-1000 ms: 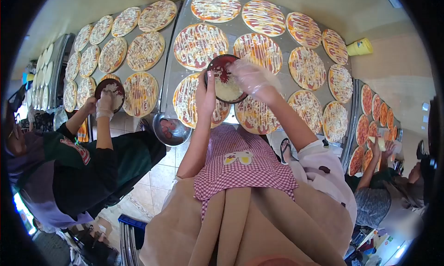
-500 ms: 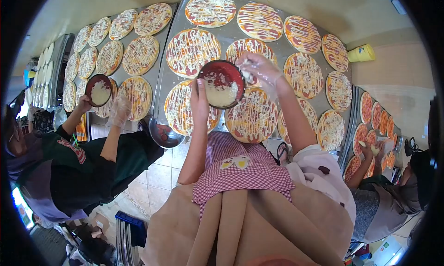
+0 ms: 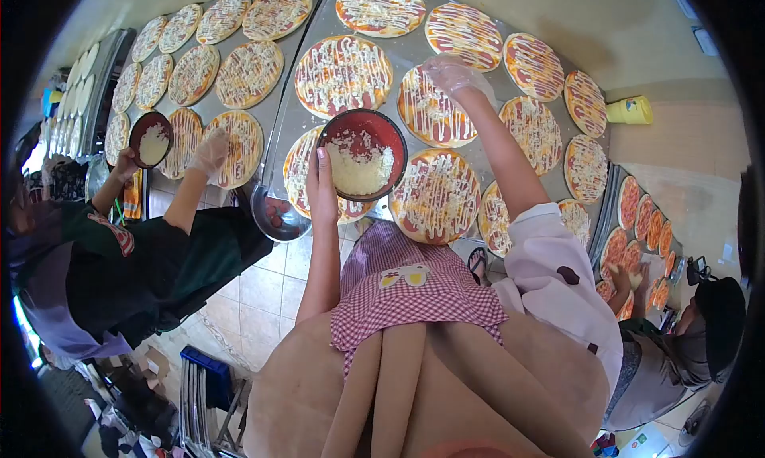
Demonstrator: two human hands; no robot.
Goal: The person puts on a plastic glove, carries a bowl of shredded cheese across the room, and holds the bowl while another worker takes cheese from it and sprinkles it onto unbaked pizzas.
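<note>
My left hand grips the near left rim of a bowl with a red inside and a dark rim. Grated cheese lies in it. Gloved in clear plastic, my right hand is over the far edge of a pizza striped with white sauce over red topping. Its fingers are bent together around grated cheese, which they mostly hide. Nearer to me, another pizza has white shreds scattered on it. A further pizza is partly covered by the bowl and my left hand.
Several more pizzas lie on the metal table. To the left, a co-worker's gloved hand is at a pizza, beside their own bowl. A metal bowl sits below the table edge. A yellow cup stands at the far right.
My right hand has moved from beside the bowl, with cheese in its fingers, up and right over the pizza. My left hand and the bowl have shifted slightly left.
</note>
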